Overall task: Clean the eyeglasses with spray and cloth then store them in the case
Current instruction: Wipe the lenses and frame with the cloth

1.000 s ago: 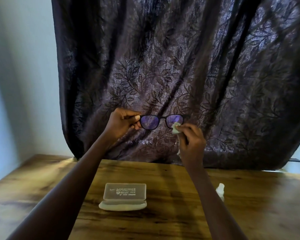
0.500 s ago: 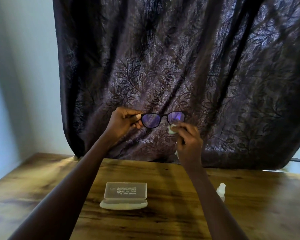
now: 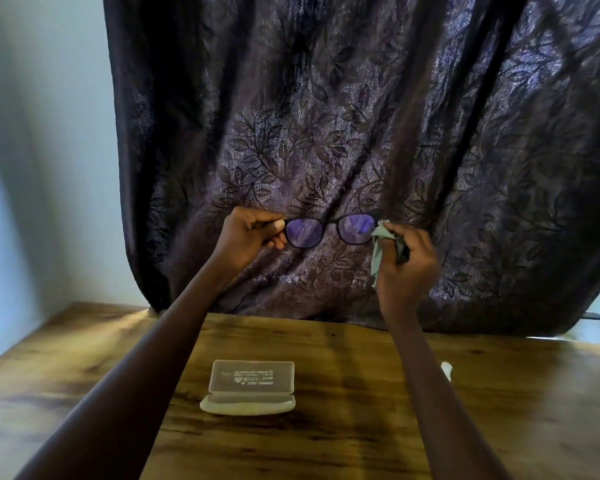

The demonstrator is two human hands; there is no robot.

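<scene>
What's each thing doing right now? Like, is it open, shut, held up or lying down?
Eyeglasses: held up above the table.
Left hand: pinches the eyeglasses' left end.
Right hand: grips the cloth.
Cloth: bunched, at the right lens's outer edge.
Glasses case: open, lid upright, standing on the table.
Small white object: on the table, partly hidden behind the right forearm.

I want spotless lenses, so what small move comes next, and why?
Probably slide the cloth onto the lens nearest it: the right hand holds it bunched at that end of the eyeglasses, while the left hand pinches the other end.
</scene>
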